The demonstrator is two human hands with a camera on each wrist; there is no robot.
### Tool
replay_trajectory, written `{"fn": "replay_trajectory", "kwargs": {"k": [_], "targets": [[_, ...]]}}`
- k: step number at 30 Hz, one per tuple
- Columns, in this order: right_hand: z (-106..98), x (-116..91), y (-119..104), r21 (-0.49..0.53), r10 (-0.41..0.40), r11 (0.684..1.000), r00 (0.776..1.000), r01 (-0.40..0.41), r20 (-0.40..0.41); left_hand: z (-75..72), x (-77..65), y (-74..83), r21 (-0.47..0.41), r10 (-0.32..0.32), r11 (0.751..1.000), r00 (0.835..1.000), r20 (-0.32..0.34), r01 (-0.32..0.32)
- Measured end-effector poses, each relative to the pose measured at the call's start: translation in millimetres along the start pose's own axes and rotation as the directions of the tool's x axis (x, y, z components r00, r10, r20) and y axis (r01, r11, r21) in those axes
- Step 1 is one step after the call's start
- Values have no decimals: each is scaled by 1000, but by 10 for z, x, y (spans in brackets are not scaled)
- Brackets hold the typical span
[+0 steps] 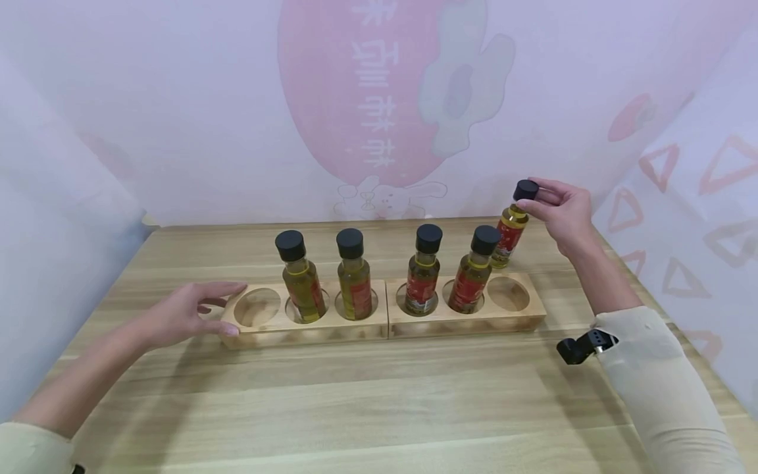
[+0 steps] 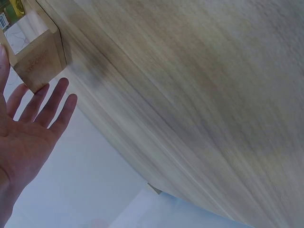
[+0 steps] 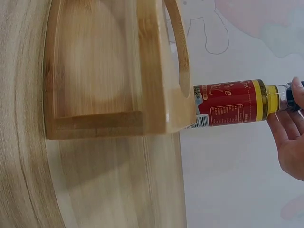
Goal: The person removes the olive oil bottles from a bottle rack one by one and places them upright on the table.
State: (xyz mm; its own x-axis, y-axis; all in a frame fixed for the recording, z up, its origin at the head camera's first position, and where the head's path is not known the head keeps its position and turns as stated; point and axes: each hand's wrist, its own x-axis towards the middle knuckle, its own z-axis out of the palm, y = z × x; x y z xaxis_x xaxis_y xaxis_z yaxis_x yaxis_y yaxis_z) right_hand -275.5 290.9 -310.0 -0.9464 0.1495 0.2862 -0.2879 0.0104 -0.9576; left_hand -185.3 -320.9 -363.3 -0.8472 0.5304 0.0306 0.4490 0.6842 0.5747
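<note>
- Your right hand (image 1: 568, 214) pinches the held bottle (image 1: 510, 236) around its black cap and neck, right of centre in the head view, behind the right rack (image 1: 464, 328).
- Your left hand (image 1: 186, 316), fingers and thumb apart, is at the outer end of the left rack (image 1: 314, 337), left of centre.
- Four other bottles (image 1: 423, 283) stand in the racks, mid-frame.

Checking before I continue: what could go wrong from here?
The right hand pinches the olive oil bottle near its black cap, so it might swing or slip. If lowered toward the end hole in the right wooden rack, it could bump the neighbouring bottle.
</note>
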Motion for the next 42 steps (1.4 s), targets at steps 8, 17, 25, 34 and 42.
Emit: {"fn": "replay_trajectory", "kwargs": {"k": [8, 17, 25, 34, 42], "targets": [[-18, -9, -5, 51, 24, 998, 999, -25, 30, -10, -22, 0, -2, 2, 1000, 1000, -6, -2], [-48, -27, 2, -6, 65, 998, 997, -65, 34, 0, -19, 1, 20, 8, 1000, 1000, -5, -8], [-49, -19, -6, -9, 59, 998, 997, -59, 39, -4, -24, 38, 34, 9, 999, 1000, -21, -8], [-44, -32, -33, -44, 56, 998, 998, -54, 42, 14, -31, 39, 38, 21, 999, 999, -31, -19], [-60, -89, -124, -35, 46, 998, 999, -46, 10, 37, -25, 31, 16, 5, 1000, 1000, -28, -4]]}}
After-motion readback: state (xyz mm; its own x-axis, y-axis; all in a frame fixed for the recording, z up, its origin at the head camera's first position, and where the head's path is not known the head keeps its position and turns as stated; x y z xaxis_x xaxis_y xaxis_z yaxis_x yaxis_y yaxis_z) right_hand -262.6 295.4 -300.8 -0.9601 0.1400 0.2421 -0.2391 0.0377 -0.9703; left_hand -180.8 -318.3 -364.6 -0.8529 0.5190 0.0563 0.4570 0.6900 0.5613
